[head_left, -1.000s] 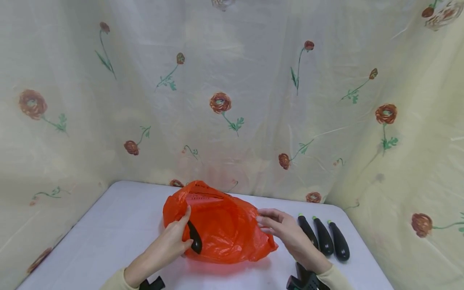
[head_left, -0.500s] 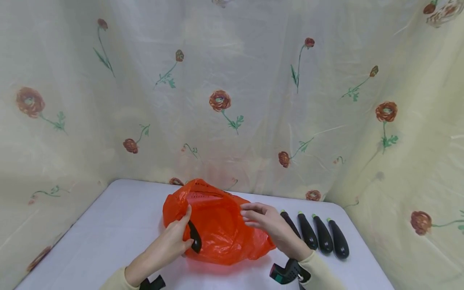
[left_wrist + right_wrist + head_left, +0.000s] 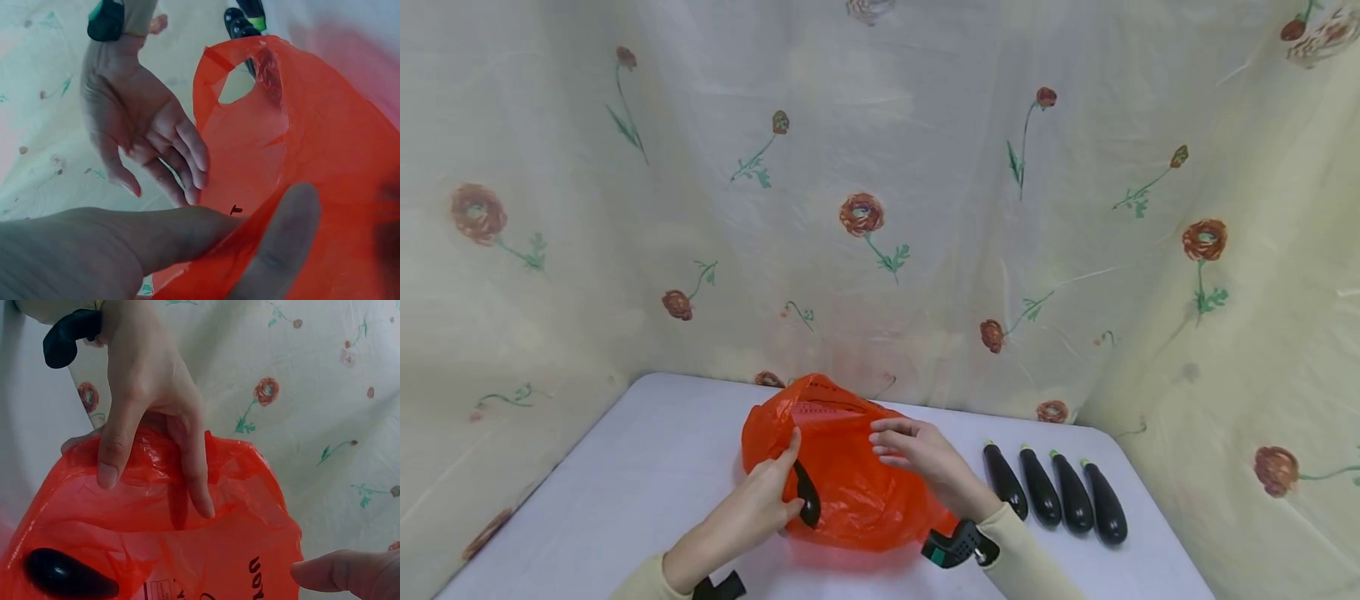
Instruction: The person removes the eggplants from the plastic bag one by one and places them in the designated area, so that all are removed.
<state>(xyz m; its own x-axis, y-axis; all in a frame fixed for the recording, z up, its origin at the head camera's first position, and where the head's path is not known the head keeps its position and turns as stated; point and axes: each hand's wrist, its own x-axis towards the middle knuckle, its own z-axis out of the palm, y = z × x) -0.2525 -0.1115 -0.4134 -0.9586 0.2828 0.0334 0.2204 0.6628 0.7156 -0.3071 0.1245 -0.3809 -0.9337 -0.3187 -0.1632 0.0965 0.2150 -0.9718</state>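
An orange-red plastic bag (image 3: 857, 492) lies with its mouth spread toward me. My left hand (image 3: 765, 493) grips the bag's left rim, thumb on one face and fingers on the other, as the left wrist view also shows. Inside the bag, near that hand, is a dark eggplant (image 3: 807, 496), seen too as a glossy eggplant (image 3: 69, 575) in the right wrist view. My right hand (image 3: 928, 458) hovers in front of the bag's mouth with fingers loosely bent and nothing in them. Its palm faces the bag in the left wrist view, where the right hand (image 3: 144, 131) appears beside the rim.
Several eggplants (image 3: 1039, 487) lie in a slanted row on the right of the white table (image 3: 647, 467). A flower-printed curtain (image 3: 925, 250) hangs behind and along both sides.
My right hand has moved left from the bag's right edge to its mouth, baring another eggplant in the row. The left hand keeps its grip on the bag.
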